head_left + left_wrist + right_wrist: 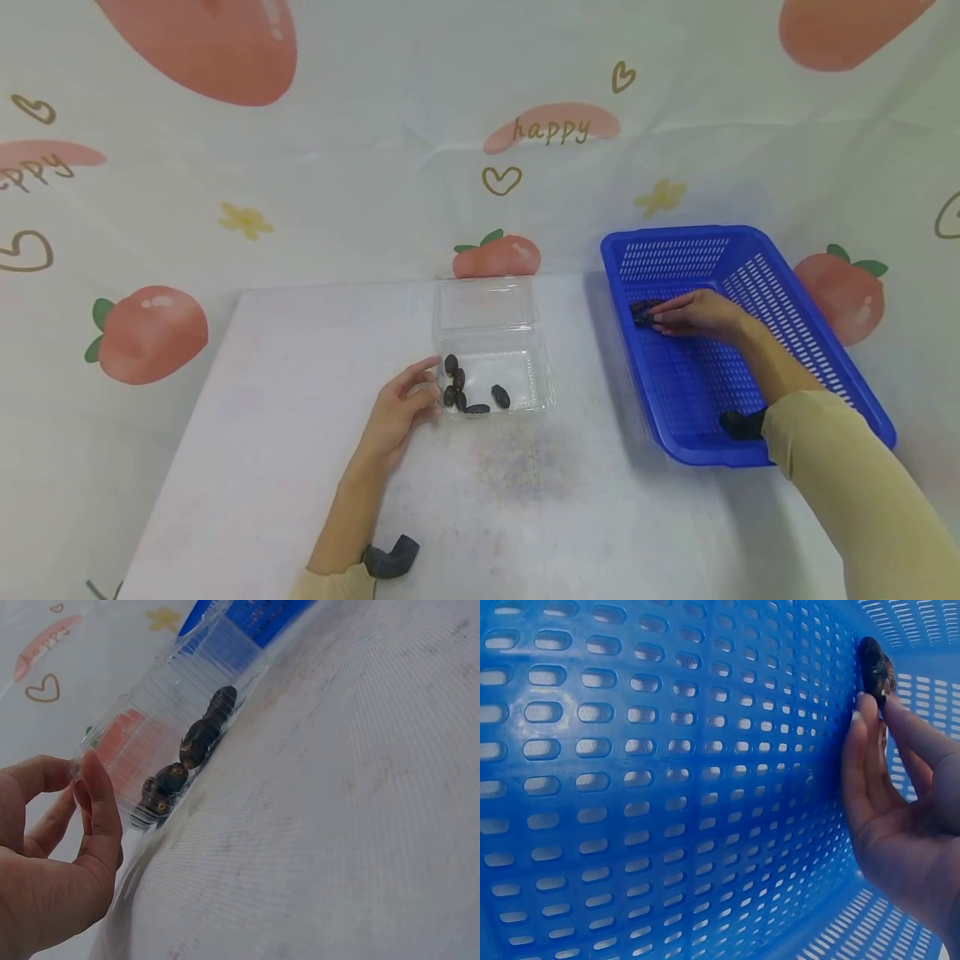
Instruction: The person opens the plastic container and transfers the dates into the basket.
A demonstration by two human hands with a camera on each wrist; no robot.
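Observation:
A clear plastic clamshell box (495,367) lies with its lid folded back, several dark, wrinkled dates (501,397) inside, mostly along its left and front sides. My left hand (401,412) pinches the box's left rim between thumb and fingers, as the left wrist view (67,847) shows for this hand. Inside the blue basket (678,454), my right hand (697,315) reaches to the left side and pinches a dark date (875,667) with its fingertips. More dates (645,305) lie by those fingers, partly hidden by the hand.
The basket, with slotted walls and floor, stands at the right of the white table (300,375). Behind the table hangs a white cloth (360,167) printed with peaches and hearts. A brownish stain (525,467) marks the tabletop in front of the box.

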